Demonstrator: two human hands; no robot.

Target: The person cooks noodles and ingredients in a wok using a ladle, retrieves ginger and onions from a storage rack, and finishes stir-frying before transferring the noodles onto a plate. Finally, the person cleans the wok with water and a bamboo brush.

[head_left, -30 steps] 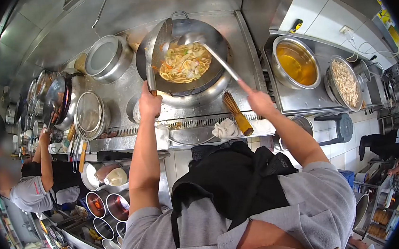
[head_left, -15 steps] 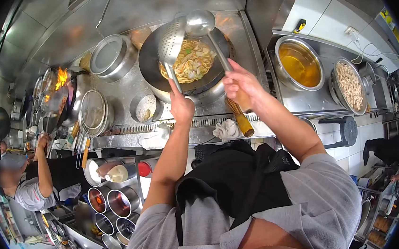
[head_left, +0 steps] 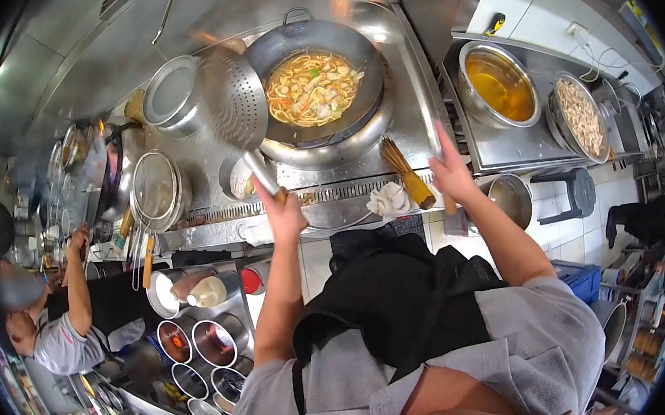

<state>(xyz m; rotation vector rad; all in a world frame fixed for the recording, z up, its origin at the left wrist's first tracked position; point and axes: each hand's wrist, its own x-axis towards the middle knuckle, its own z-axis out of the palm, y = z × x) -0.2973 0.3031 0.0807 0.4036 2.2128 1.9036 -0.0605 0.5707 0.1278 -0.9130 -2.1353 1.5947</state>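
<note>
L hand [head_left: 286, 215] is gripping the skimmer [head_left: 237, 97] handle, fingers wrapped tight; R hand [head_left: 454, 181] is clutching the ladle [head_left: 449, 203] by its wooden grip likewise. Both arms [head_left: 279, 303] are reaching fwd, well apart. Skimmer's hanging tilted over the wok's [head_left: 275, 50] left rim; ladle's far end is blurring. Noodles & veg [head_left: 310, 91] are lying mixed mid-wok, looking nearly cooked IMO; none's showing plated from here.

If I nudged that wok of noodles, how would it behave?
The wok would probably rock rather than slide, since its rounded body seems to sit in a metal ring. Wide and loaded, it's likely fairly heavy. The noodles might slither, as they look glossy and loose.
</note>
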